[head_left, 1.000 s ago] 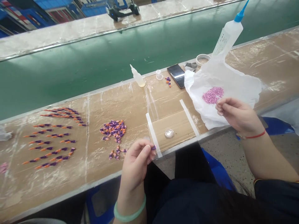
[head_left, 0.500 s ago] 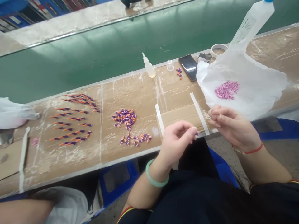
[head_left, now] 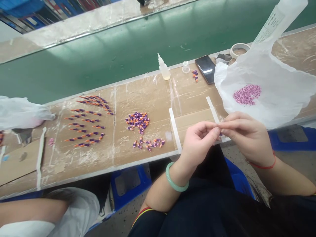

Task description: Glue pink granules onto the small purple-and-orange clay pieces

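Observation:
My left hand [head_left: 198, 141], with a green bangle at its wrist, is closed in a pinch on a small purple piece [head_left: 220, 134], mostly hidden by the fingers. My right hand [head_left: 248, 140] meets it fingertip to fingertip, also pinched; whatever it holds is too small to make out. Both hands are over the table's front edge. Left of them lie a heap of small purple-and-orange pieces [head_left: 138, 121] and a looser group of similar pieces [head_left: 148, 144]. Tiny pink bits [head_left: 247, 94] rest on a white plastic sheet [head_left: 278, 98] beyond my right hand.
Rows of purple-and-orange pieces [head_left: 85, 125] lie farther left. Along the back edge are a nozzle bottle [head_left: 163, 68], a small clear cup [head_left: 186, 67], a phone [head_left: 206, 69], a tape roll [head_left: 240, 45] and a large white bottle [head_left: 277, 26]. Another person's arm [head_left: 32, 209] is at lower left.
My hands were apart and have come together at the fingertips, the left moving right. The camera view has shifted slightly, so the table things appear farther right.

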A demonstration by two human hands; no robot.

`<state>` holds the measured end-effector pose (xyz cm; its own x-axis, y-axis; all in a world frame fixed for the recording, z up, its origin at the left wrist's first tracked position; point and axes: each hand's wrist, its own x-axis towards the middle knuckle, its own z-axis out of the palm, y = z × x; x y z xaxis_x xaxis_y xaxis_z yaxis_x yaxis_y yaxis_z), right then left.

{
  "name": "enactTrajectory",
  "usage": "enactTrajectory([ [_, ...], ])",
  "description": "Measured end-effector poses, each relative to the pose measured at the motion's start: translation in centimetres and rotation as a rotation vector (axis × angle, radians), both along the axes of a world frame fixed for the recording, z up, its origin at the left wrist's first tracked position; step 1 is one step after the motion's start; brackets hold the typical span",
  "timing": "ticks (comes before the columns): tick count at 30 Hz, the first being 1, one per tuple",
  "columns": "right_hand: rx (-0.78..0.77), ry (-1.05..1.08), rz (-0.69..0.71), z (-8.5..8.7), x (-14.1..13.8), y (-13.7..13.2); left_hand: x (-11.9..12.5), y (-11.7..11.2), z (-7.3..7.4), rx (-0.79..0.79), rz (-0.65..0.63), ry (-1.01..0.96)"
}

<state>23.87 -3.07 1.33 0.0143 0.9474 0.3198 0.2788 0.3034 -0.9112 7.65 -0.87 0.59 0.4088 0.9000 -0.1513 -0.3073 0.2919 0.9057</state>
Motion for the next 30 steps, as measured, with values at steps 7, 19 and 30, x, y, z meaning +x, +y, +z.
enactTrajectory([
  [7,0.009,-0.007,0.032,0.4,-0.1,-0.6,-0.6,-0.2,0.7,0.187,0.086,0.134],
  [19,-0.002,-0.376,0.16,2.6,-0.3,0.2,-1.8,0.0,1.3,0.612,0.073,0.41],
  [30,0.02,-0.295,0.257,1.8,-0.5,0.5,-3.6,0.4,1.9,0.34,0.002,0.299],
])
